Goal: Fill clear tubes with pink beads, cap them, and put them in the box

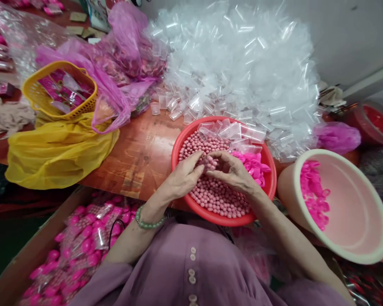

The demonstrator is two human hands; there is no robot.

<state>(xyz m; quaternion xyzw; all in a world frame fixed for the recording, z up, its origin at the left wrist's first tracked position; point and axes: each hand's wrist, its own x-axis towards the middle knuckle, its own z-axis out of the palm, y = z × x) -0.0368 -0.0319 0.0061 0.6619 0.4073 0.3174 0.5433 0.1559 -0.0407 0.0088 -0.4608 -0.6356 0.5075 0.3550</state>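
Both hands meet over a red basin [175, 158] filled with small round pink beads [215, 197]. My left hand [187, 176], with a green bead bracelet [148, 223] on its wrist, is closed around a small cluster of pink beads; whether a clear cup surrounds them I cannot tell. Curled from the other side, the fingers of my right hand [231, 170] close on the same cluster. Clear plastic cups [250, 132] lie at the back of the basin. Bright pink plastic pieces [257, 168] sit at its right side.
A large heap of clear cups [242, 55] covers the back of the table. A cream bucket [354, 199] with pink pieces tilts at right. At left are a yellow basket [35, 91], a yellow bag [60, 157] and a purple bag [127, 25]. A box below holds pink-capped, bead-filled containers [86, 244].
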